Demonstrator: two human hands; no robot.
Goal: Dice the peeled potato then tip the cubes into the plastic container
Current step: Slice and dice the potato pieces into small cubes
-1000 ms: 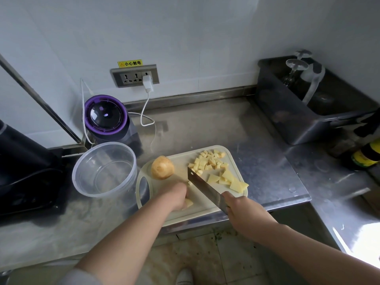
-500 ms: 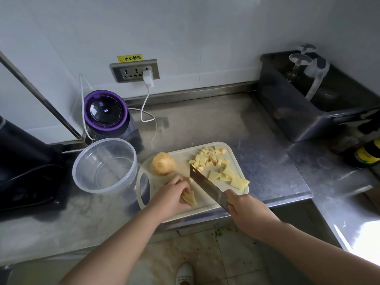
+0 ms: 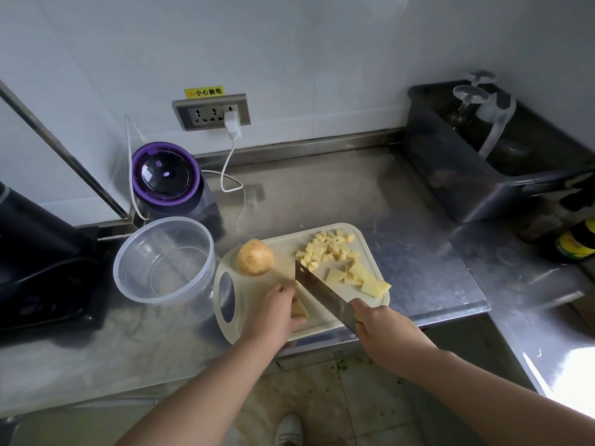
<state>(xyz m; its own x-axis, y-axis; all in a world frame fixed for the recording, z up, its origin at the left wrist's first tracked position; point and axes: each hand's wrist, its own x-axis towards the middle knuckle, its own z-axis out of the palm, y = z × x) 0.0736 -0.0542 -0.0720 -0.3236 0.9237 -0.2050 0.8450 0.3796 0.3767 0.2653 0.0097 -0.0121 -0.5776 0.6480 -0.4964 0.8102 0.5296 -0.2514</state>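
A pale cutting board [image 3: 335,317] lies at the steel counter's front edge. On it my left hand [image 3: 273,312] holds down a stack of potato slices [image 3: 299,309] with curled fingers. My right hand [image 3: 383,329] grips the handle of a cleaver [image 3: 322,292], whose blade stands just right of the slices. A pile of potato cubes [image 3: 325,249] and some flat slices [image 3: 360,278] lie on the board's far right. A rounded potato piece [image 3: 256,257] sits at the board's far left. The clear plastic container [image 3: 164,262] stands left of the board with nothing in it.
A purple-topped appliance [image 3: 165,180] with a white cable stands behind the container. A dark appliance [image 3: 35,252] fills the left edge. A steel tub [image 3: 483,162] with glasses sits at the back right, and a bottle [image 3: 576,243] at the right.
My left hand shifted on the potato slices, so more of their cut edge shows. The cleaver stays beside them, its blade a little more upright.
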